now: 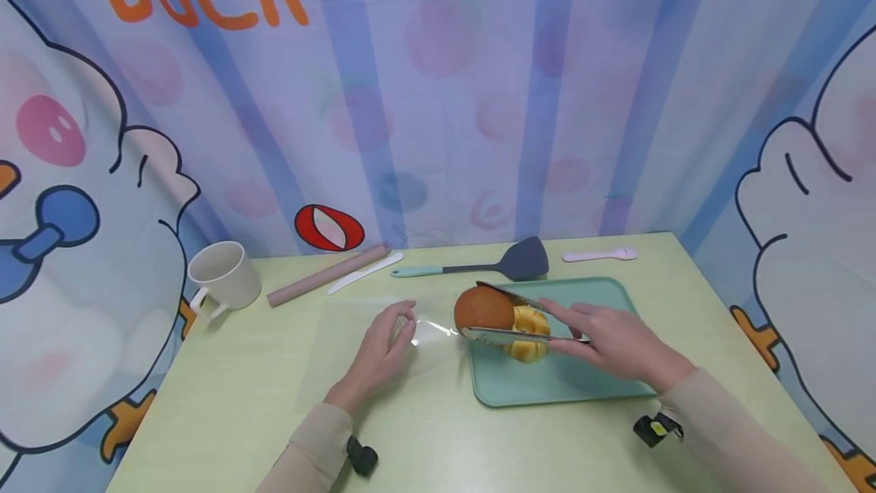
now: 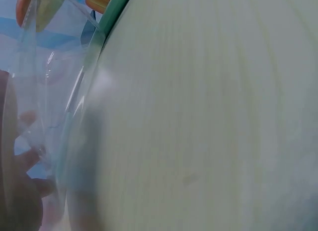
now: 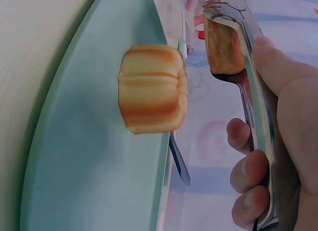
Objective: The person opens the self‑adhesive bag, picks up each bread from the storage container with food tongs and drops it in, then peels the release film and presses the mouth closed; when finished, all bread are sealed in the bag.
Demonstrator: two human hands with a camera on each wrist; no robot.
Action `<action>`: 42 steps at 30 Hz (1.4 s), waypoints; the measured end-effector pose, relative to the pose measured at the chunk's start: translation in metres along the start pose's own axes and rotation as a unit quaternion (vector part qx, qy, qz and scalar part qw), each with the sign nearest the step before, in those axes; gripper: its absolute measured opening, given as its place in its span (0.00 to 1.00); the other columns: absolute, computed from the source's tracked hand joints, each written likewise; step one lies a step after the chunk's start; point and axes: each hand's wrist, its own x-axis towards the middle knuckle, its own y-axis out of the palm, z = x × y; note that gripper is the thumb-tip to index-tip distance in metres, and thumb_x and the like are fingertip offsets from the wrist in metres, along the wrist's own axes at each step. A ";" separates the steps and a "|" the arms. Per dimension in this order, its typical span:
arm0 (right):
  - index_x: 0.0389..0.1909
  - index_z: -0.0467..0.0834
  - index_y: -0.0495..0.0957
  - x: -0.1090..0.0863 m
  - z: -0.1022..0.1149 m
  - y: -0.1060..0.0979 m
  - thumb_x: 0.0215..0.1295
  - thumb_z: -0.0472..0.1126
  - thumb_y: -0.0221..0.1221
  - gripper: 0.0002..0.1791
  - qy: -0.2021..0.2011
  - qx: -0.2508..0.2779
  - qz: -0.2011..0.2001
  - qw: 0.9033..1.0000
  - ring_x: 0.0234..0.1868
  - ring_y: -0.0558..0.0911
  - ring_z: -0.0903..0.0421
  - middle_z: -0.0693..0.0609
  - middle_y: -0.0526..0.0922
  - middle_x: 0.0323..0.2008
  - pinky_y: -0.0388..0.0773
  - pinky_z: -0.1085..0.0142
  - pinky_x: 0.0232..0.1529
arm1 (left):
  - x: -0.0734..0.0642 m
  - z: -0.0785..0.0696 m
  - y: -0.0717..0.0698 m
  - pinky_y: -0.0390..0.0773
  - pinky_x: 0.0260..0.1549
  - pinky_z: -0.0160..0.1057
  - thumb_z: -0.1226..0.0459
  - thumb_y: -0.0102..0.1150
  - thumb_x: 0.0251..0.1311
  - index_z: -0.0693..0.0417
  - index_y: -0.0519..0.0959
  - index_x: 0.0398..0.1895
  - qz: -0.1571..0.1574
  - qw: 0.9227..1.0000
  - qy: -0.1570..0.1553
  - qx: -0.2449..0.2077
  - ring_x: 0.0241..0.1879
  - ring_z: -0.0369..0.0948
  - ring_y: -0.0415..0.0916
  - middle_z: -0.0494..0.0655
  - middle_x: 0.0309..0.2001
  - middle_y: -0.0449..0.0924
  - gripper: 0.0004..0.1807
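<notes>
My right hand (image 1: 612,337) grips metal tongs (image 1: 530,338). Their two ends clamp a round brown bun (image 1: 482,306), raised over the left edge of a green tray (image 1: 561,386). On that tray sits a golden, ridged bread roll (image 3: 151,89), partly behind the tongs in the head view. My left hand (image 1: 376,352) pinches a clear plastic bag (image 2: 54,87) with curled fingers. The bag's glinting edge is just left of the bun. In the left wrist view, part of that hand shows through the film at the left side.
Along the table's back lie a pinkish rolling pin (image 1: 328,275), a white knife (image 1: 366,272), a dark spatula (image 1: 523,259) with a mint handle and a small pink spoon-like utensil (image 1: 598,255). A white mug (image 1: 233,280) stands at the back left corner.
</notes>
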 end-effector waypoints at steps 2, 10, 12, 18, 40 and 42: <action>0.77 0.52 0.71 0.005 0.002 0.003 0.73 0.56 0.64 0.34 -0.009 0.001 0.000 1.000 0.21 0.61 0.71 0.68 0.65 0.25 0.63 0.72 0.24 | 0.000 0.000 0.001 0.62 0.74 0.61 0.59 0.49 0.80 0.49 0.74 0.48 -0.003 1.000 0.002 -0.002 0.75 0.56 0.66 0.54 0.70 0.76 0.05; 0.77 0.51 0.70 0.017 0.007 0.014 0.76 0.60 0.59 0.33 -0.027 0.016 0.021 0.999 0.21 0.64 0.70 0.66 0.68 0.24 0.64 0.71 0.23 | 0.002 -0.001 0.005 0.60 0.75 0.60 0.61 0.50 0.79 0.50 0.74 0.48 -0.010 1.000 0.010 0.000 0.75 0.56 0.65 0.56 0.70 0.75 0.05; 0.77 0.51 0.70 0.020 0.008 0.015 0.77 0.60 0.58 0.34 -0.028 0.019 0.029 0.999 0.22 0.64 0.70 0.65 0.69 0.25 0.65 0.71 0.24 | 0.003 -0.002 0.005 0.60 0.75 0.61 0.61 0.50 0.79 0.50 0.73 0.47 -0.016 1.000 0.018 0.003 0.75 0.57 0.65 0.56 0.70 0.75 0.05; 0.78 0.51 0.69 0.027 0.010 0.016 0.77 0.61 0.57 0.34 -0.032 0.025 0.051 0.998 0.23 0.66 0.69 0.66 0.70 0.25 0.66 0.70 0.24 | 0.005 -0.003 0.007 0.51 0.73 0.74 0.60 0.49 0.78 0.51 0.72 0.45 -0.034 0.998 0.042 0.012 0.77 0.64 0.59 0.58 0.71 0.72 0.05; 0.77 0.49 0.71 0.048 0.024 0.010 0.75 0.63 0.58 0.36 -0.031 -0.013 0.104 0.994 0.21 0.65 0.67 0.64 0.69 0.24 0.64 0.69 0.22 | 0.002 -0.008 0.012 0.64 0.73 0.62 0.61 0.49 0.79 0.53 0.75 0.49 0.001 0.999 0.028 0.026 0.73 0.59 0.67 0.57 0.69 0.76 0.08; 0.77 0.49 0.70 0.051 0.026 0.009 0.75 0.64 0.57 0.37 -0.034 -0.020 0.105 0.994 0.20 0.64 0.67 0.63 0.70 0.26 0.64 0.69 0.21 | 0.002 -0.010 0.012 0.64 0.73 0.61 0.61 0.49 0.79 0.54 0.75 0.49 0.001 0.999 0.030 0.025 0.73 0.59 0.67 0.58 0.69 0.76 0.08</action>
